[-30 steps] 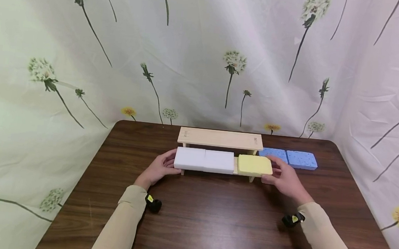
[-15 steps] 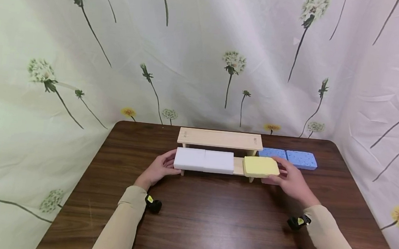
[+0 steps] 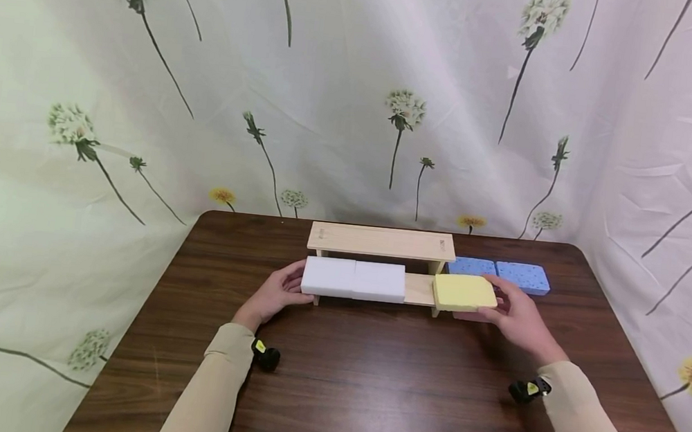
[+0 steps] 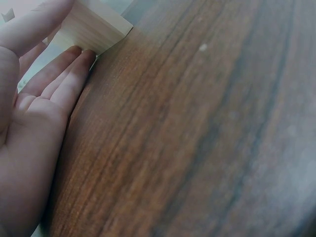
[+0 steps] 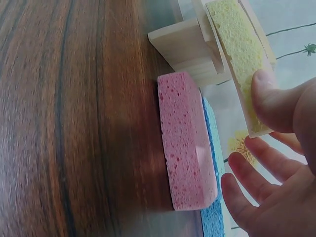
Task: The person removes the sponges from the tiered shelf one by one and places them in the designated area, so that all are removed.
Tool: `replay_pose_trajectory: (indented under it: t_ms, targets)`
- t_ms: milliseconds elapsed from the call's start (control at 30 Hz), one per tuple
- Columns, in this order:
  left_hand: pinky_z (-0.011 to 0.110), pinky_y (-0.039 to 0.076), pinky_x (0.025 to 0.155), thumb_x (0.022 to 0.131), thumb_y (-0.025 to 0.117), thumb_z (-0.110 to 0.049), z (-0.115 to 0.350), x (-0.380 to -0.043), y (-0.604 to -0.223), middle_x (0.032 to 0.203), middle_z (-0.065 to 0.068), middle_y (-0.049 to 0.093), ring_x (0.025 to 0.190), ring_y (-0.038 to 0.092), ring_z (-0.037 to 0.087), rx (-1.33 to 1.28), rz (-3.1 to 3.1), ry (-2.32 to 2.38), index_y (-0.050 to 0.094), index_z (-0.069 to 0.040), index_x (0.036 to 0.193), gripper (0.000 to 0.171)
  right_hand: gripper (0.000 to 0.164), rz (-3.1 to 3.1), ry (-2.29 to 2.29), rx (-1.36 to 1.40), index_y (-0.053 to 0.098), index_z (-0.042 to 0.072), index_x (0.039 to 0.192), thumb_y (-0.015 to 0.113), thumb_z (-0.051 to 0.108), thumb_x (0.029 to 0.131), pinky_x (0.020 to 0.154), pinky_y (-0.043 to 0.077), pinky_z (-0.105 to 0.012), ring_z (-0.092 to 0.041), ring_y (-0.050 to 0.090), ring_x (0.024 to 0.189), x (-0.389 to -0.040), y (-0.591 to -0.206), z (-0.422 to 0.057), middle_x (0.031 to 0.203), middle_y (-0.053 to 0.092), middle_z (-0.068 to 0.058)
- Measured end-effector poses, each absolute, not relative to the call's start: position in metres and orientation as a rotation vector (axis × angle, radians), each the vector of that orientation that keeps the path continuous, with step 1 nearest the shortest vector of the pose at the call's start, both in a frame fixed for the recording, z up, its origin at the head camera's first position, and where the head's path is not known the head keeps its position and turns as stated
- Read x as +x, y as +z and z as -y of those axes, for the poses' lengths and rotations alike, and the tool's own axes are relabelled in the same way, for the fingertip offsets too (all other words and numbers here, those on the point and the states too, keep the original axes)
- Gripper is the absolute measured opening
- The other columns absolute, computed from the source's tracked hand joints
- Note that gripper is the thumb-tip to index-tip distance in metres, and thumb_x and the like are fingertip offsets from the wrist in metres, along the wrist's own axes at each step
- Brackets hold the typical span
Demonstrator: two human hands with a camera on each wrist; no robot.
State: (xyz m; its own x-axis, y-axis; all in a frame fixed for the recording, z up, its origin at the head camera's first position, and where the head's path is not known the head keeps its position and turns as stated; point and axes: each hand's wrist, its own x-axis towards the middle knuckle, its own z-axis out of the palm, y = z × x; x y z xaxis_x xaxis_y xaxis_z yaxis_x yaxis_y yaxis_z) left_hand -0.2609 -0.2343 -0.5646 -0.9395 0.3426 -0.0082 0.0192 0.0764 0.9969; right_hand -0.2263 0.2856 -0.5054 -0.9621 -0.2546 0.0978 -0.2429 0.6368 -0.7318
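sponge [image 3: 465,293], the yellow one, is at the right end of the wooden stand [image 3: 381,240]: left part over the lower shelf [image 3: 419,289], right part out past it; can't tell if it touches the board. key relation: it lies just left of the right hand [image 3: 517,319], long axis left-right, same line as the shelf, so the right hand has it by a short end and is much the nearer one. right hand pinches it, thumb at the near edge, a finger at the far corner, other fingers loose below in the right wrist view. left hand [image 3: 272,294] is well apart, over at the stand's left end, fingers near straight and resting against the wood. between hands: two white blocks, left block [image 3: 328,276] and right block [image 3: 379,281], side by side, then bare board, then the yellow sponge. pink sponge [image 5: 186,143] is on the tabletop [image 3: 367,385] under the overhang, mostly hidden from the head view. two blue sponges [image 3: 523,278] are farther back, right of the stand.
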Motion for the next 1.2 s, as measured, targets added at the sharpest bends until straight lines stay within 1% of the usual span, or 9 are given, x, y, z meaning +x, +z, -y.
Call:
replay_pose_trajectory:
  t_ms: [167,400,767,867,933,1000,1067,1100,1200]
  targets:
    - [0.025,0.050,0.108,0.087,0.082,0.007,0.234,-0.261,-0.565,0.161,0.028,0.040,0.146,0.045,0.041,0.364,-2.108,1.953,0.032,0.001,0.163,0.091,0.068,-2.857,-1.230,-0.411,0.043,-0.002,0.156,0.075,0.004,0.097,0.106,0.051,-0.061,-0.044,0.051,0.134,-0.225,-0.506,-0.292,0.155,0.046,-0.028]
    - [0.025,0.050,0.108,0.087,0.081,0.008,0.235,-0.260,-0.565,0.162,0.028,0.039,0.146,0.044,0.040,0.358,-2.090,1.963,0.030,0.001,0.163,0.092,0.069,-2.865,-1.198,-0.376,0.042,-0.001,0.156,0.075,0.006,0.096,0.113,0.037,-0.072,-0.050,0.040,0.143,-0.222,-0.502,-0.298,0.157,0.043,-0.030]
    - [0.025,0.050,0.109,0.086,0.082,0.007,0.234,-0.259,-0.563,0.162,0.028,0.039,0.147,0.044,0.040,0.359,-2.084,1.973,0.032,0.000,0.163,0.091,0.068,-2.900,-1.174,-0.339,0.040,-0.004,0.156,0.073,0.002,0.097,0.110,0.040,-0.072,-0.052,0.043,0.140,-0.218,-0.503,-0.315,0.156,0.042,-0.033]
    - [0.025,0.049,0.109,0.087,0.082,0.006,0.234,-0.258,-0.563,0.162,0.028,0.038,0.147,0.043,0.040,0.363,-2.090,1.973,0.032,0.000,0.163,0.091,0.066,-2.894,-1.187,-0.324,0.039,-0.004,0.157,0.070,0.000,0.098,0.108,0.049,-0.062,-0.050,0.049,0.135,-0.217,-0.503,-0.318,0.156,0.042,-0.032]
    - [0.025,0.049,0.110,0.087,0.082,0.007,0.235,-0.259,-0.563,0.163,0.028,0.038,0.148,0.042,0.040,0.364,-2.090,1.973,0.032,0.000,0.163,0.091,0.066,-2.891,-1.200,-0.313,0.040,-0.004,0.156,0.070,-0.001,0.098,0.103,0.056,-0.043,-0.048,0.052,0.133,-0.217,-0.504,-0.321,0.155,0.043,-0.031]
    - [0.025,0.049,0.110,0.087,0.082,0.007,0.235,-0.259,-0.563,0.163,0.027,0.038,0.148,0.042,0.040,0.364,-2.090,1.972,0.032,0.000,0.163,0.092,0.066,-2.887,-1.213,-0.308,0.040,-0.004,0.156,0.070,-0.002,0.098,0.096,0.056,-0.025,-0.047,0.054,0.131,-0.217,-0.505,-0.323,0.154,0.044,-0.031]
    - [0.025,0.049,0.109,0.086,0.082,0.008,0.234,-0.259,-0.563,0.163,0.027,0.038,0.148,0.042,0.040,0.365,-2.087,1.972,0.032,0.000,0.163,0.092,0.066,-2.887,-1.213,-0.301,0.040,-0.005,0.156,0.070,-0.002,0.097,0.093,0.054,-0.017,-0.048,0.054,0.130,-0.216,-0.505,-0.325,0.154,0.044,-0.032]
    - [0.025,0.049,0.109,0.086,0.082,0.008,0.234,-0.259,-0.563,0.163,0.027,0.038,0.148,0.043,0.040,0.365,-2.086,1.972,0.032,0.000,0.163,0.092,0.066,-2.885,-1.211,-0.298,0.039,-0.005,0.156,0.070,-0.002,0.098,0.094,0.055,-0.018,-0.048,0.053,0.131,-0.216,-0.505,-0.326,0.154,0.043,-0.033]
    - [0.025,0.049,0.109,0.086,0.082,0.008,0.234,-0.260,-0.563,0.163,0.027,0.039,0.147,0.043,0.040,0.368,-2.086,1.972,0.032,0.000,0.163,0.092,0.067,-2.884,-1.195,-0.280,0.037,-0.006,0.157,0.069,-0.002,0.098,0.102,0.056,-0.041,-0.048,0.051,0.133,-0.216,-0.503,-0.328,0.155,0.041,-0.034]
